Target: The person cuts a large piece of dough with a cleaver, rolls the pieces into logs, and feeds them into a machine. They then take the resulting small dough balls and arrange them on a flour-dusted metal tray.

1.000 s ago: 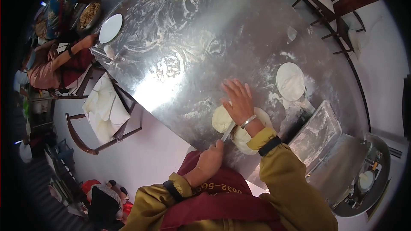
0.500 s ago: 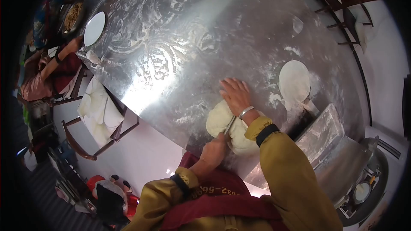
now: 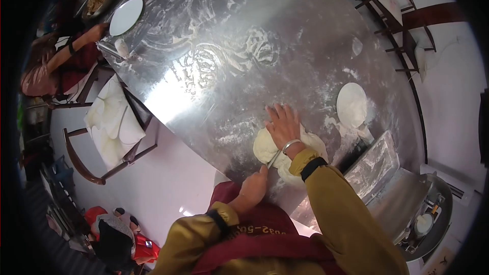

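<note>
While the left hand (image 3: 253, 188) has fingers clamped on a knife (image 3: 274, 159), the right hand (image 3: 284, 128), fingers apart, lies over dough (image 3: 263, 146) on the table (image 3: 310, 46).

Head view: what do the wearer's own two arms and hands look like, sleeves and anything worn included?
Both arms have mustard-coloured sleeves, each with a dark band near the cuff. The right hand has a silver-coloured bangle at its wrist; none shows on the left hand. Neither wears a glove.
</note>
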Demonstrator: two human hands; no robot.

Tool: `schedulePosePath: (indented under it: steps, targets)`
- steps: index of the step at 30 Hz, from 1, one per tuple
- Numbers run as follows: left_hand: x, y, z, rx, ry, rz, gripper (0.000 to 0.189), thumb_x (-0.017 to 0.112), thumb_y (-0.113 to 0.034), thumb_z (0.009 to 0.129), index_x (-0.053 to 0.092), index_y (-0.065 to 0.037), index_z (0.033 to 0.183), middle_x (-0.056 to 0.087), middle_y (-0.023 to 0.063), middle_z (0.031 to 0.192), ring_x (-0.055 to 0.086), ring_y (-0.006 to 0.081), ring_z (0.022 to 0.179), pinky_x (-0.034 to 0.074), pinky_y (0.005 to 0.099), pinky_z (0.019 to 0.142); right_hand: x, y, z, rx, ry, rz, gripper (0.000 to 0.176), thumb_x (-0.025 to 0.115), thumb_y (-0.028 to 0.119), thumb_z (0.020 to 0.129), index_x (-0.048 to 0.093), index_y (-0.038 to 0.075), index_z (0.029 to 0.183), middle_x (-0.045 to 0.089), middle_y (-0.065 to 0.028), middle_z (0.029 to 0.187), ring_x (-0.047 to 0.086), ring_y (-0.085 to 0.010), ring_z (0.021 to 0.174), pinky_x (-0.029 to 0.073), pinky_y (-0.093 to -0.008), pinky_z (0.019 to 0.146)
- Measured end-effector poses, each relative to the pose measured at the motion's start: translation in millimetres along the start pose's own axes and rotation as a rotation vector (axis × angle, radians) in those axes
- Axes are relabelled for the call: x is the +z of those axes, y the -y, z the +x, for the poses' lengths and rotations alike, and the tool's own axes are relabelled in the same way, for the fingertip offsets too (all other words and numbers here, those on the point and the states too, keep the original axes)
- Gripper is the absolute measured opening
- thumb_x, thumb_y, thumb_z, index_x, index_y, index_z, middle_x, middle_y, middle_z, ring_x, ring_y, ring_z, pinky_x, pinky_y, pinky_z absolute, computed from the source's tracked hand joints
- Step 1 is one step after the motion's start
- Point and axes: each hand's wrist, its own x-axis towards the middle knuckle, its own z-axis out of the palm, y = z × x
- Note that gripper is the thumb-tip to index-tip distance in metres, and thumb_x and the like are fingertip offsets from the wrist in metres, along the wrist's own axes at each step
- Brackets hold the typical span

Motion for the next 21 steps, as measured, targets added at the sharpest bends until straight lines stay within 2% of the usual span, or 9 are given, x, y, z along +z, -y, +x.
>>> schedulePosePath:
  steps: [2,5,8,9,11,14,16,17,21]
  targets:
    - [28,17,10,0.036,-0.075,0.024,0.014,0.046,-0.008,0.082,0.041,-0.001,0.092,0.056,0.0227,0.063,0.058,0.0427,0.063,0.045,0.0519,0.058,-1,2,2,0.01,-0.005,-0.022,0.048,0.042,0.039,0.09,0.038,0.018,0.132,0.033,-0.0075,0.138,0.027,-0.0307,0.128,0.019,-0.0503,0.105]
    - [47,33,20,0.026,-0.088,-0.042,0.019,0.048,-0.009,0.081,0.042,-0.003,0.098,0.059,0.0213,0.07,0.06,0.041,0.066,0.049,0.0493,0.06,-3,12,8,-0.027,-0.009,-0.013,0.045,0.042,0.036,0.09,0.038,0.019,0.132,0.034,-0.0072,0.138,0.027,-0.0278,0.129,0.021,-0.0464,0.105]
    - [17,38,25,0.128,-0.028,-0.05,0.022,0.048,-0.01,0.081,0.042,-0.004,0.102,0.059,0.0206,0.072,0.06,0.0404,0.065,0.049,0.0497,0.057,14,-6,15,0.015,0.0,0.217,0.045,0.043,0.028,0.089,0.038,0.015,0.132,0.037,-0.01,0.136,0.033,-0.0274,0.126,0.025,-0.0401,0.104]
    - [4,36,22,0.119,-0.086,0.014,0.019,0.047,-0.01,0.082,0.044,-0.007,0.101,0.06,0.021,0.073,0.059,0.0391,0.066,0.045,0.0503,0.057,24,-19,18,0.1,-0.077,0.401,0.046,0.044,0.026,0.088,0.037,0.014,0.133,0.038,-0.0114,0.135,0.034,-0.0281,0.125,0.026,-0.0387,0.103]
    - [-26,31,14,0.129,-0.061,0.114,0.024,0.047,-0.009,0.081,0.043,-0.007,0.105,0.06,0.0192,0.073,0.06,0.0397,0.067,0.048,0.0492,0.058,41,-52,11,0.274,-0.216,0.772,0.049,0.046,0.024,0.087,0.036,0.011,0.133,0.04,-0.0141,0.134,0.037,-0.0295,0.124,0.029,-0.0361,0.102]
    - [-58,42,2,0.113,-0.061,0.222,0.026,0.046,-0.008,0.081,0.044,-0.006,0.107,0.061,0.0175,0.074,0.061,0.0377,0.068,0.049,0.0469,0.058,10,-70,-9,0.299,0.06,0.787,0.064,0.057,0.027,0.08,0.031,0.007,0.135,0.04,-0.018,0.133,0.038,-0.0327,0.122,0.031,-0.036,0.101]
    - [-85,41,-11,0.094,-0.073,0.276,0.026,0.047,-0.009,0.082,0.045,-0.006,0.108,0.062,0.017,0.074,0.062,0.0361,0.067,0.048,0.0462,0.057,-2,-66,-21,0.103,0.133,0.699,0.075,0.065,0.028,0.074,0.028,0.008,0.136,0.04,-0.0184,0.133,0.038,-0.0311,0.124,0.032,-0.0361,0.101]
    - [-89,42,-15,0.102,-0.213,0.279,0.022,0.048,-0.008,0.082,0.046,-0.006,0.104,0.061,0.017,0.071,0.061,0.0339,0.064,0.047,0.0444,0.054,-4,-66,-25,0.007,0.169,0.653,0.081,0.068,0.029,0.071,0.027,0.008,0.137,0.039,-0.0186,0.133,0.037,-0.0303,0.124,0.032,-0.0361,0.101]
    - [-146,47,-28,-0.002,-0.527,0.107,0.027,0.05,-0.002,0.08,0.047,-0.004,0.107,0.059,0.0178,0.068,0.058,0.0344,0.059,0.044,0.0418,0.051,-4,-28,-14,0.12,0.114,0.355,0.085,0.073,0.027,0.065,0.029,0.007,0.134,0.041,-0.0203,0.131,0.041,-0.029,0.121,0.033,-0.0364,0.1]
